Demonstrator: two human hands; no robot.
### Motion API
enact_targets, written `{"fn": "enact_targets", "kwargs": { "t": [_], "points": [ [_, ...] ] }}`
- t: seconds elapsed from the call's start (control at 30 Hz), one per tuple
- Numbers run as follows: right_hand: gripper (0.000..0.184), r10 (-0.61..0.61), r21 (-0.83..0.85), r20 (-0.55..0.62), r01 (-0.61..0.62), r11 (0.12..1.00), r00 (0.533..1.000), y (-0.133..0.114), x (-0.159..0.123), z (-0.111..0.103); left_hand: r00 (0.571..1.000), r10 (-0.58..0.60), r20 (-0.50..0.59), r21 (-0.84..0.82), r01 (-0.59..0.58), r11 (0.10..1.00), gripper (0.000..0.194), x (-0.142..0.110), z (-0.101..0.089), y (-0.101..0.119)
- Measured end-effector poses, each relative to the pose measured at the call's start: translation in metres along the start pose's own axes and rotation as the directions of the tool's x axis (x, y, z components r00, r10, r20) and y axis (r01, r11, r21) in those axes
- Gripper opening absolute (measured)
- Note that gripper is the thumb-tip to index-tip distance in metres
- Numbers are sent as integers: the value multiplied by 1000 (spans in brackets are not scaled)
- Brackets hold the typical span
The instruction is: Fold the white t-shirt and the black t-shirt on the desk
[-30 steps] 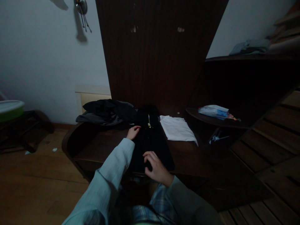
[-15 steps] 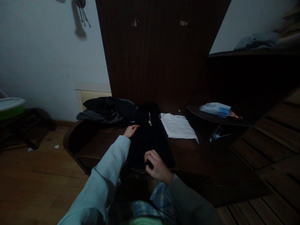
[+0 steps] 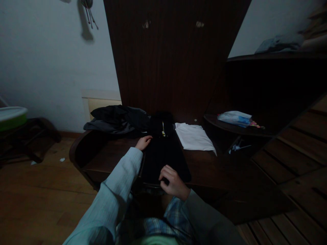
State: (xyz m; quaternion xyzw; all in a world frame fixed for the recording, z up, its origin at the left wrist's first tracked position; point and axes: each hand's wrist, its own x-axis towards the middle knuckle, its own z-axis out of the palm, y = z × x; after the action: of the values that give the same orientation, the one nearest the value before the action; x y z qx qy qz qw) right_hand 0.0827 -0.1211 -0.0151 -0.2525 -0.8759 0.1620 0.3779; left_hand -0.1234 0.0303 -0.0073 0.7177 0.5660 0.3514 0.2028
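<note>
A black garment [image 3: 163,156] lies flat on the dark wooden bench in front of me, its weave and folds hard to make out in the dim light. My left hand [image 3: 143,143] rests at its far left edge, fingers stretched toward the right. Over the garment's near right part is my right hand [image 3: 174,183], fingers curled and thumb apart, with a dark gap between them. Whether cloth is caught there is hard to see. At the garment's far end shows a small yellow-and-white mark [image 3: 163,129].
Dark and grey clothes [image 3: 117,119] are heaped at the bench's back left. A folded white cloth [image 3: 195,137] lies right of the black garment. A blue-and-white packet [image 3: 235,118] sits on a small shelf. Far left, a green and white basin [image 3: 12,117] stands on a stool.
My right hand has shifted slightly to the right and down over the black garment. My left hand stays almost where it was.
</note>
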Motion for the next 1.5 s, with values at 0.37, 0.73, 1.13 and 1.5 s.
{"fn": "enact_targets", "kwargs": {
  "t": [0.37, 0.73, 1.13, 1.5],
  "points": [
    [7, 113, 11, 79, -114, 993, 990, -18, 9, -17, 987, -1, -164, 75, 14, 997, 24, -10, -7, 3],
    [7, 308, -61, 172, -302, 951, 935, 26, 71, -74, 986, -106, -128, 240, 134, 961, 10, -52, -13, 9],
    [3, 427, -258, 81, -395, 882, 901, 80, 85, -7, 996, -75, -42, 274, 83, 958, 22, -61, -19, 18],
    [8, 419, -176, 36, -407, 896, 907, 90, 83, -3, 997, -65, -33, 222, 71, 972, 22, -65, -21, 19]
  ]
}}
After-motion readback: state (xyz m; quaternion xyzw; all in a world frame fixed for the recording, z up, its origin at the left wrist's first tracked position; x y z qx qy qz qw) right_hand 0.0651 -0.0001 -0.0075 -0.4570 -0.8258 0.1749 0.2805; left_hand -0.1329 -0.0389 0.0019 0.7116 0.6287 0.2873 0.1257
